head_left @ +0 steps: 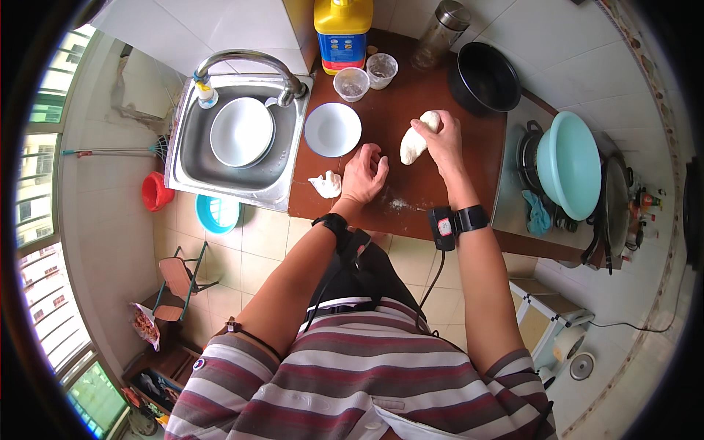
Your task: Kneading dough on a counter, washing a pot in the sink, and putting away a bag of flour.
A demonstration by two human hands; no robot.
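My right hand [444,143] grips a long lump of pale dough [413,149] and holds it over the brown countertop [396,103]. Its thumb lies across the dough's upper part. My left hand [363,176] is low over the counter with its fingers loosely bent and the thumb apart; I see nothing in it. Beside its wrist lies a small crumpled white thing [326,185], whose kind I cannot make out. A white bowl with a blue rim [333,130] stands just beyond my left hand. White flour [397,204] is scattered on the counter between my wrists.
Left is a steel sink [187,158] with white bowls [240,132] under a faucet [246,56]. Two plastic cups [352,85], a yellow jug [343,18], a glass flask [438,37] and a black pot [484,77] line the back. A turquoise basin [570,166] stands right.
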